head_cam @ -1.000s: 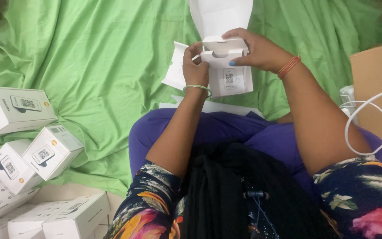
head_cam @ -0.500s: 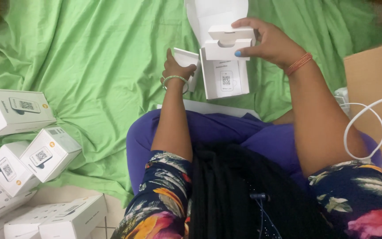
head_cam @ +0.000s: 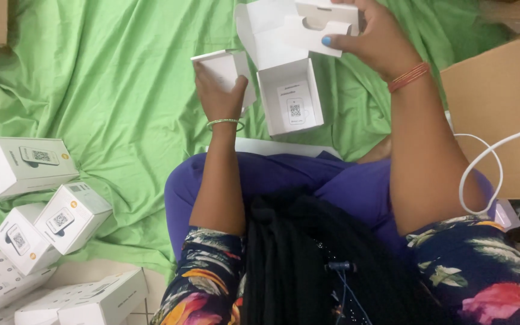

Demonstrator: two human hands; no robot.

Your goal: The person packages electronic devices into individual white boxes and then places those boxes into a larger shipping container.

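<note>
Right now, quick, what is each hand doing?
Left hand: closed around the small white carton, holding it up.
Right hand: fingers gripping the white cardboard insert above the open white box.

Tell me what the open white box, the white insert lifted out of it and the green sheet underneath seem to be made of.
Open white box: looks like thin matte cardboard, with sharp folded flaps and creased edges. White insert in the right hand: probably stiffer die-cut card, judging by its clean cut-out notch. Green sheet: woven fabric, soft and matte, lying in loose wrinkles and folds.
</note>
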